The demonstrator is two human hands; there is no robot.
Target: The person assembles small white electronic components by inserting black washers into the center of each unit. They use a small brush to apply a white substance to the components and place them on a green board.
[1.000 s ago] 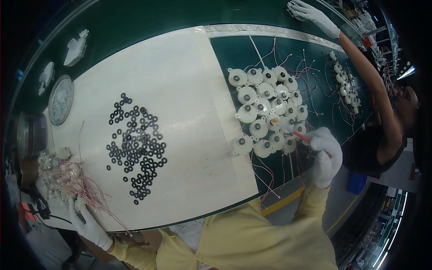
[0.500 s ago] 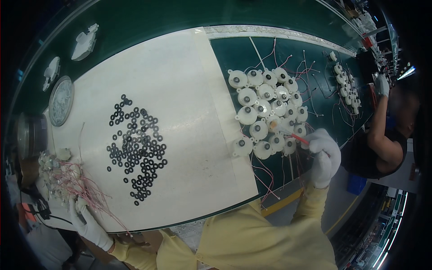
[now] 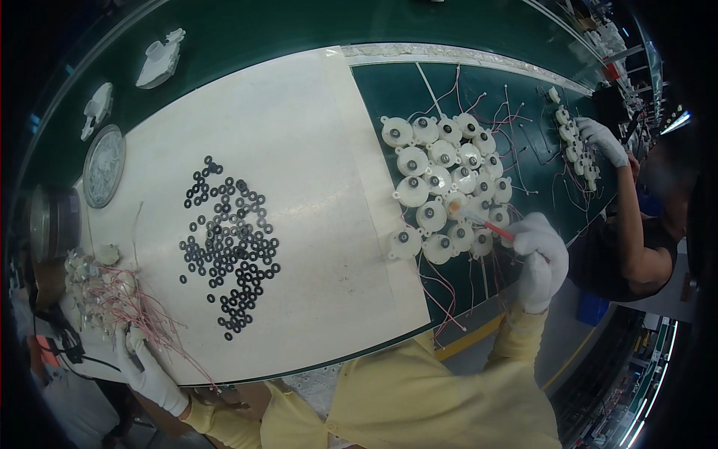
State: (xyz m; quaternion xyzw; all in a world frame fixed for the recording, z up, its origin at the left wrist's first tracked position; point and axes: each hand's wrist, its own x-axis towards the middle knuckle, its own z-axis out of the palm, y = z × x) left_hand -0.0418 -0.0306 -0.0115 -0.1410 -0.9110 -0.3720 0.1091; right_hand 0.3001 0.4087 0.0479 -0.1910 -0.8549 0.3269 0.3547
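My right hand [image 3: 541,258], in a white glove, is closed around the red handle of a small brush [image 3: 497,230]. The brush's pale bristles reach over a cluster of round white plastic housings [image 3: 411,192], each with a dark ring at its centre and thin wires trailing off. Whether the tip touches a housing, I cannot tell. At the lower left my left hand [image 3: 153,378], also gloved, lies at the edge of a pile of small white parts with pink wires [image 3: 123,295]. Its fingers are apart, and the tips partly merge with the pile.
Many black rubber rings [image 3: 232,243] lie loose on the white sheet [image 3: 321,165]. A round dish [image 3: 103,166] stands far left, beside white moulded parts [image 3: 159,61] on a green strip. At right, a co-worker's gloved hand [image 3: 602,141] touches another row of housings [image 3: 572,142].
The white moulded parts on the far green strip have shifted right and away. The co-worker's hand has moved left onto the row of housings. My hands have hardly moved.
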